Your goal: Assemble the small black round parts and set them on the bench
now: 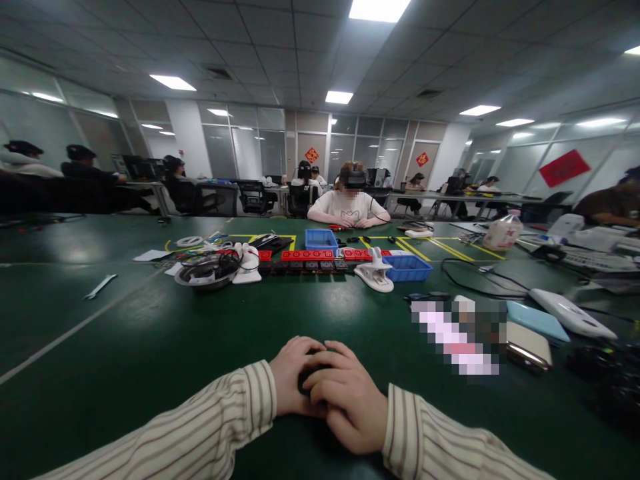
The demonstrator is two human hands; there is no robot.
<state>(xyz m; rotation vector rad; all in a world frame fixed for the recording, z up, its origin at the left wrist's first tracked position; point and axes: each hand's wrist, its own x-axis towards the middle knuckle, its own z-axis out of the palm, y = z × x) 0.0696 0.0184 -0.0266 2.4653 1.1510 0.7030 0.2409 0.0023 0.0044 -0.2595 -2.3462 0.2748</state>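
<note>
My left hand [291,377] and my right hand [353,397] meet low in the middle of the head view, resting at the green tabletop [200,340]. Both are closed, fingers curled toward each other, and the right fingers lap over the left ones. Between them shows a small dark patch, perhaps a black object; the fingers hide most of it, so its kind cannot be told. Striped cuffs cover both wrists.
Ahead stand a red-and-black power strip row [307,256], a blue bin [407,268], a white clip stand [375,272] and a bowl of cables [207,270]. A wrench [101,287] lies left; a power bank [529,347] lies right. A person [345,200] sits opposite.
</note>
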